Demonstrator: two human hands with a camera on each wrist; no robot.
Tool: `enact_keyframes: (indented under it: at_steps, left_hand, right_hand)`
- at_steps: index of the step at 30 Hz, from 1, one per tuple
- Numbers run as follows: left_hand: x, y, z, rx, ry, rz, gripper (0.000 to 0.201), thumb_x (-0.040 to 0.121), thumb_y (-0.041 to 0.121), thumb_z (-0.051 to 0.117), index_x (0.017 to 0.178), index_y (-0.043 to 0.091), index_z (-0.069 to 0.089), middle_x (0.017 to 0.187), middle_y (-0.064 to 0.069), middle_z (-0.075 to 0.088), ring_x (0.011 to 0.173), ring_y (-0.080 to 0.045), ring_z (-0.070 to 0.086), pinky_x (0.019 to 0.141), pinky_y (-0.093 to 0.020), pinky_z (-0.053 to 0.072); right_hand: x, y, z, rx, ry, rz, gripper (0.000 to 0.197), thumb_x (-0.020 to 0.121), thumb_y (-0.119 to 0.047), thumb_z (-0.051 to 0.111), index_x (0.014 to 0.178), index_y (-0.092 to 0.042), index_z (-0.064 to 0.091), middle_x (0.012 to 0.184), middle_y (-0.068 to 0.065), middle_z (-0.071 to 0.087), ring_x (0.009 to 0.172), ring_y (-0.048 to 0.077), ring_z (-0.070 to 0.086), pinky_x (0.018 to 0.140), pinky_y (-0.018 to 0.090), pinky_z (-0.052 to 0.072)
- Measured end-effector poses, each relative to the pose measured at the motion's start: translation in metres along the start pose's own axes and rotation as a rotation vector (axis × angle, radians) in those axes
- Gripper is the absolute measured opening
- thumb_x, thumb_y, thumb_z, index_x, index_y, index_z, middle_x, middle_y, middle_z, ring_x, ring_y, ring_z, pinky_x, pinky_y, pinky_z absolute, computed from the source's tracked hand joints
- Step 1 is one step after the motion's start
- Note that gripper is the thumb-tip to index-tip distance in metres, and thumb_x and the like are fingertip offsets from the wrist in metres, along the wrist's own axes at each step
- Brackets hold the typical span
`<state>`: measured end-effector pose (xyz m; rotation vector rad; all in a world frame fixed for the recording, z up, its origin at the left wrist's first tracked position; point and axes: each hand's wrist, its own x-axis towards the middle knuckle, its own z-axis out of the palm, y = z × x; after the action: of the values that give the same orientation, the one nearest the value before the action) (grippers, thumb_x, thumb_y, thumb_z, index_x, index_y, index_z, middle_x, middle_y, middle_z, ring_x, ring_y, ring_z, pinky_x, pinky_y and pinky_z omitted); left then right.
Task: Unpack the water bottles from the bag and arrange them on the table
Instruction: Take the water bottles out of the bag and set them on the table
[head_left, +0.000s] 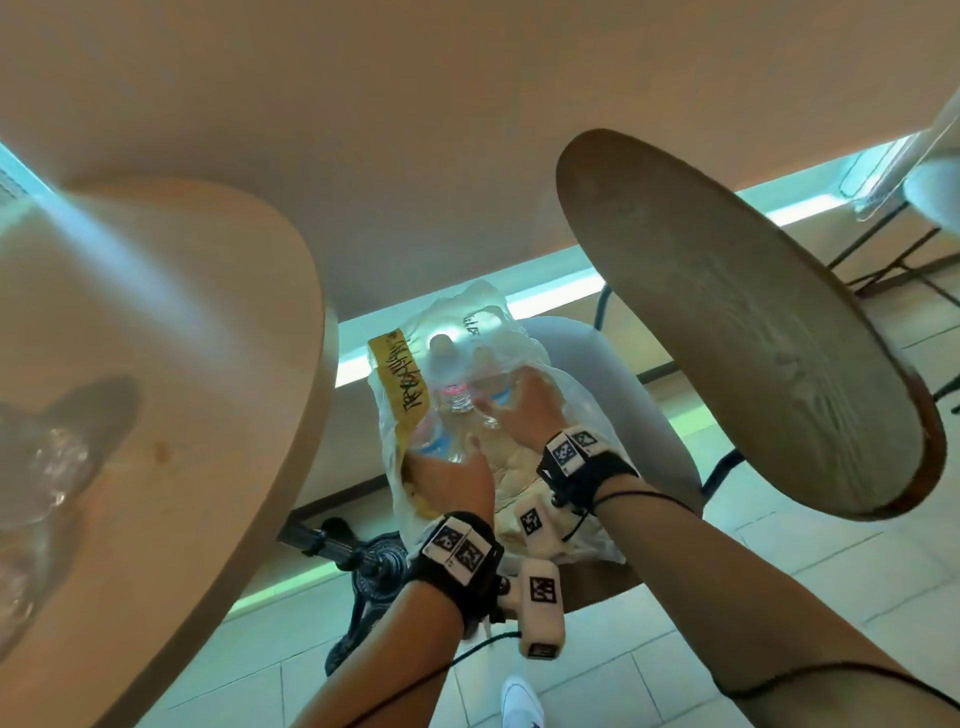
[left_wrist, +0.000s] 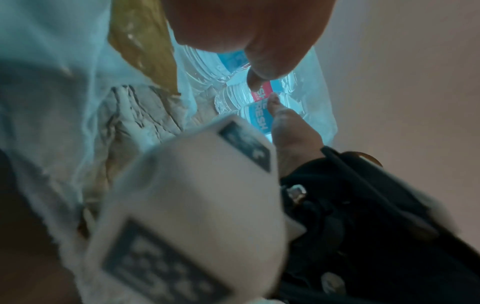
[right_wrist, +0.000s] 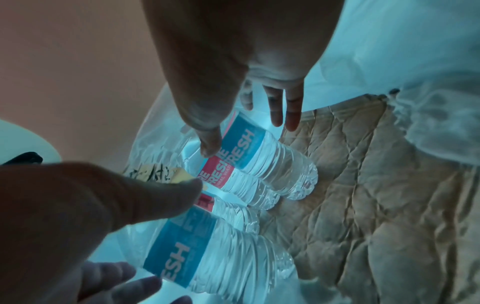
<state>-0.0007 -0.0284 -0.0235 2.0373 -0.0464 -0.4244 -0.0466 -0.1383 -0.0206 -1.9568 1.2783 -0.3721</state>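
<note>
- a clear plastic bag (head_left: 470, 332) with a yellow printed strip sits on a pale upholstered chair (head_left: 623, 384) between two round wooden tabletops; the left tabletop (head_left: 208, 395) is close by, the right tabletop (head_left: 727, 332) just beyond the chair.
- inside the bag lie several water bottles (right_wrist: 262, 162) with blue and pink labels, on their sides and touching one another; one white cap shows at the far end of the bag in the head view.
- the left hand (head_left: 449, 475) reaches into the near left side of the bag, its grip wide, with the thumb over the labels and the fingers spread beside the nearest bottle (right_wrist: 207, 253); whether they close on it, i cannot tell.
- the right hand (head_left: 524, 410) is stretched into the bag from the right, fingers (right_wrist: 276, 109) straight and parted above the bottles, its grip wide and holding nothing.
- crumpled brown paper (right_wrist: 376, 195) lies in the bag to the right of the bottles.
- something clear and shiny stands on the left tabletop, too blurred to name.
- a white shoe (head_left: 522, 704) shows on the tiled floor (head_left: 810, 561), near the black cast base of the left table.
</note>
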Motion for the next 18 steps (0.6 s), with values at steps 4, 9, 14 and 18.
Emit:
enact_keyframes:
  at_steps: [4, 9, 14, 18]
  left_hand:
    - [0.01, 0.002, 0.005, -0.013, 0.09, 0.062, 0.086, 0.078, 0.04, 0.078, 0.147, 0.014, 0.033, 0.147, -0.008, 0.045, 0.137, -0.027, 0.043, 0.115, -0.032, 0.026]
    - [0.016, -0.004, 0.006, 0.06, 0.065, 0.115, 0.076, 0.087, 0.027, 0.072, 0.149, 0.007, 0.031, 0.154, -0.016, 0.035, 0.145, -0.03, 0.029, 0.121, -0.038, 0.015]
    - [0.005, -0.01, -0.001, 0.062, 0.01, 0.285, 0.078, 0.079, 0.022, 0.079, 0.144, 0.007, 0.038, 0.144, -0.013, 0.049, 0.135, -0.028, 0.044, 0.117, -0.036, 0.03]
    - [0.003, -0.016, -0.014, 0.213, -0.099, 0.407, 0.061, 0.07, 0.031, 0.078, 0.123, 0.026, 0.048, 0.118, 0.006, 0.059, 0.107, -0.014, 0.059, 0.089, -0.021, 0.041]
  right_hand:
    - [0.006, 0.004, 0.001, 0.018, -0.015, -0.036, 0.058, 0.073, -0.06, 0.069, 0.116, -0.022, 0.062, 0.114, -0.004, 0.07, 0.102, 0.017, 0.065, 0.092, 0.041, 0.054]
    - [-0.005, 0.0, -0.006, 0.002, -0.022, -0.066, 0.045, 0.073, -0.041, 0.079, 0.104, -0.014, 0.06, 0.093, -0.007, 0.06, 0.089, 0.018, 0.06, 0.081, 0.031, 0.048]
    - [-0.029, 0.008, -0.007, 0.002, 0.021, -0.168, 0.058, 0.068, -0.052, 0.072, 0.111, -0.016, 0.059, 0.107, -0.001, 0.067, 0.097, 0.017, 0.063, 0.088, 0.036, 0.053]
    - [-0.054, 0.029, -0.009, -0.014, 0.043, -0.311, 0.053, 0.067, -0.024, 0.085, 0.115, -0.015, 0.064, 0.115, 0.004, 0.068, 0.105, 0.022, 0.063, 0.091, 0.039, 0.053]
